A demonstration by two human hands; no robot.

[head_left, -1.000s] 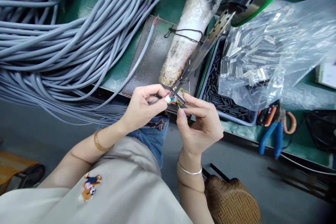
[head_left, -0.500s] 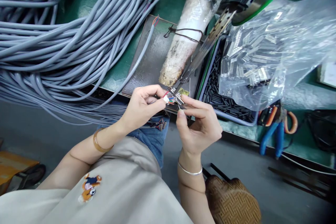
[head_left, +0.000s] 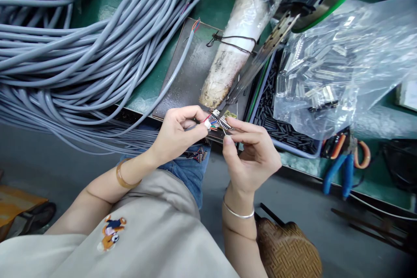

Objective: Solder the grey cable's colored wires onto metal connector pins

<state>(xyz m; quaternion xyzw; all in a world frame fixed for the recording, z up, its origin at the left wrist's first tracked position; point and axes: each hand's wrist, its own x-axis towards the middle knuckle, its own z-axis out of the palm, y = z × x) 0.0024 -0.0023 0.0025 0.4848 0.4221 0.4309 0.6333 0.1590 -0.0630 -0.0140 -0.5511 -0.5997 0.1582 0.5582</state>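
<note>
My left hand point(head_left: 177, 132) pinches the white end of a cable point(head_left: 207, 125), from which thin coloured wires fan out. My right hand point(head_left: 250, 152) has its fingers around a small metal connector point(head_left: 224, 122), its thumb and forefinger beside a thin pale wire. The coloured wires lie between the two hands, against the connector. A dark soldering tip point(head_left: 232, 95) comes down from the upper right and meets the connector's row of pins. Just left of the tip ends a white, stained tube point(head_left: 216, 80).
Grey cables point(head_left: 107, 52) cover the left of the green table. A tray point(head_left: 293, 150) of black sleeves and a clear bag point(head_left: 345, 52) of connectors lie right. Pliers point(head_left: 345, 160) rest at the right edge. A woven stool point(head_left: 289, 247) stands below.
My right hand has shifted slightly right, its thumb a little farther from my left hand. The tube, soldering tip and tray appear slightly farther right in view. My left hand keeps its pinch.
</note>
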